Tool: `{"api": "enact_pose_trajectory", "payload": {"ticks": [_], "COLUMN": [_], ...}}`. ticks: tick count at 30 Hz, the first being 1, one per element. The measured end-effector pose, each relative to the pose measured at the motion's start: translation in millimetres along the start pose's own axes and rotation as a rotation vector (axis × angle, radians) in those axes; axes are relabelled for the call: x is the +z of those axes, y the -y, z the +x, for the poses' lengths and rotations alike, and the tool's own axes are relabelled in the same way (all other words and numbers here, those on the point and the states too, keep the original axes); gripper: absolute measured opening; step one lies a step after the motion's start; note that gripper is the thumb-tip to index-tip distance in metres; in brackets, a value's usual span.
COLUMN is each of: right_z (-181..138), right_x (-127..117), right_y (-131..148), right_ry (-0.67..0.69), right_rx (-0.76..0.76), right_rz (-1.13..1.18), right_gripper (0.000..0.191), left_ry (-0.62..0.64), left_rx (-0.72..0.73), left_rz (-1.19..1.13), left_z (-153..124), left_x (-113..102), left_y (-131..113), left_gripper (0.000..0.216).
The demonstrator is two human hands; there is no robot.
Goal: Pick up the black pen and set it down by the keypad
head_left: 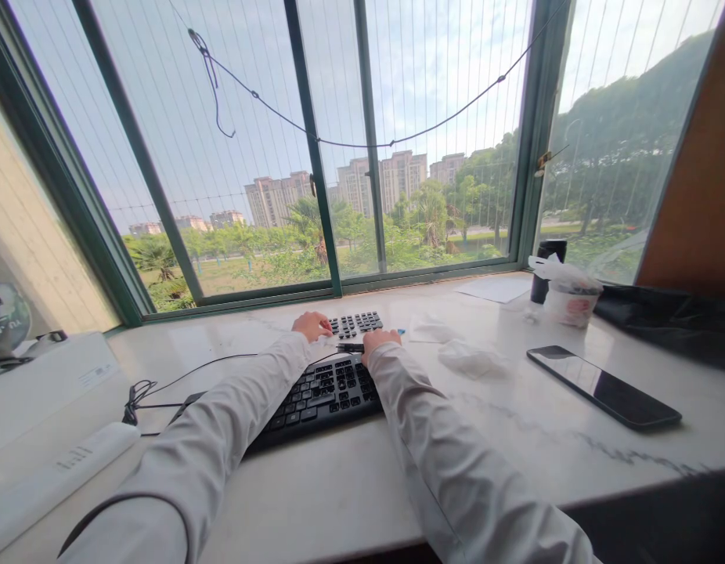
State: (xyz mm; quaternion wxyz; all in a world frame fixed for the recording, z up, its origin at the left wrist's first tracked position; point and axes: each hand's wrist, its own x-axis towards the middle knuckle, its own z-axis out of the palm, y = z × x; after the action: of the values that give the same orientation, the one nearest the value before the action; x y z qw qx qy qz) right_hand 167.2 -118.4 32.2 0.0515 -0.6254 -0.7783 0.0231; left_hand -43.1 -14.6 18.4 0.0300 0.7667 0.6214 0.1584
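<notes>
A black keyboard (324, 395) lies on the pale marble-patterned surface, many of its keycaps off on the right part. Behind it, loose black keycaps (358, 323) are laid out in rows. My left hand (312, 325) is beside their left end, fingers bent together; a whitish bit shows under them, too small to name. My right hand (380, 340) is closed just above the keyboard's back edge. A dark, narrow piece (351, 348) sticks out at its left and a small blue tip (401, 332) at its right; whether these are one object is unclear.
Crumpled white tissues (471, 359) lie right of my right hand. Farther right are a phone (603, 388), a bagged tub (571, 301) and a black cylinder (547, 270). A bundled cable (138, 398) and a white box (51, 392) are at left. Windows (339, 286) stand behind.
</notes>
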Motion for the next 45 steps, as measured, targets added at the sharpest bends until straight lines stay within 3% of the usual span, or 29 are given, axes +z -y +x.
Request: {"api": "enact_pose_trajectory", "payload": {"ticks": [22, 45], "right_z": [-6.1, -5.7], "right_x": [-5.1, -4.1], "right_y": [1.8, 2.4], "right_ry": [0.015, 0.010], "right_rx": [-0.002, 0.016], "right_rz": [-0.019, -0.024], "right_gripper": [0.039, 0.041], "left_ry": [-0.103, -0.093], "left_rx": [-0.061, -0.055], "left_rz": [0.034, 0.066], "left_z": [0.1, 0.6], "left_x": [7.3, 8.6], "left_y": [1.6, 5.6], "left_gripper": [0.023, 0.036]}}
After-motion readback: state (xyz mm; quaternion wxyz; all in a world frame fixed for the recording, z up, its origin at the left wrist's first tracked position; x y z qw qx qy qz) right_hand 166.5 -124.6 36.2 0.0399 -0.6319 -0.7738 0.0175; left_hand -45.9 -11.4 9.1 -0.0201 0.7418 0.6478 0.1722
